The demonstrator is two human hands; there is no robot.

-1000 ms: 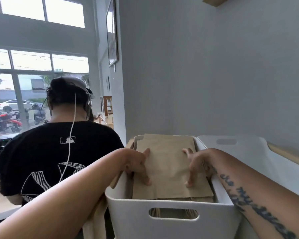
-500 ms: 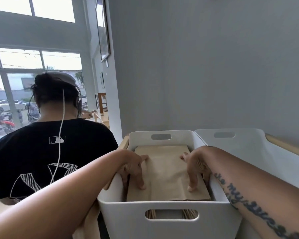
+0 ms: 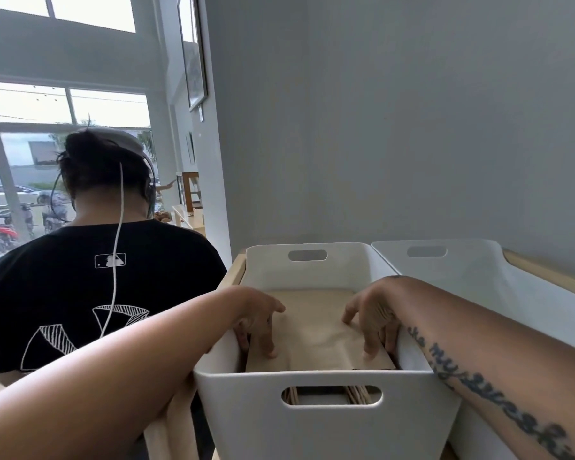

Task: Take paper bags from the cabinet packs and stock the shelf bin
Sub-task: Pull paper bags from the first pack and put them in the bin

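Brown paper bags [image 3: 316, 333] lie stacked flat inside the white plastic handled bin [image 3: 329, 423]. The left hand [image 3: 258, 322] and right hand [image 3: 374, 318] each grip a side edge, fingers pointing down.

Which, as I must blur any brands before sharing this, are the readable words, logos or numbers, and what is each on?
Tattoo on the right forearm: cursive script; only "my" seems readable, and the rest I cannot make out.
Patch on the black T-shirt: a white-outlined logo, no legible letters.
White bin and paper bags: no readable print.
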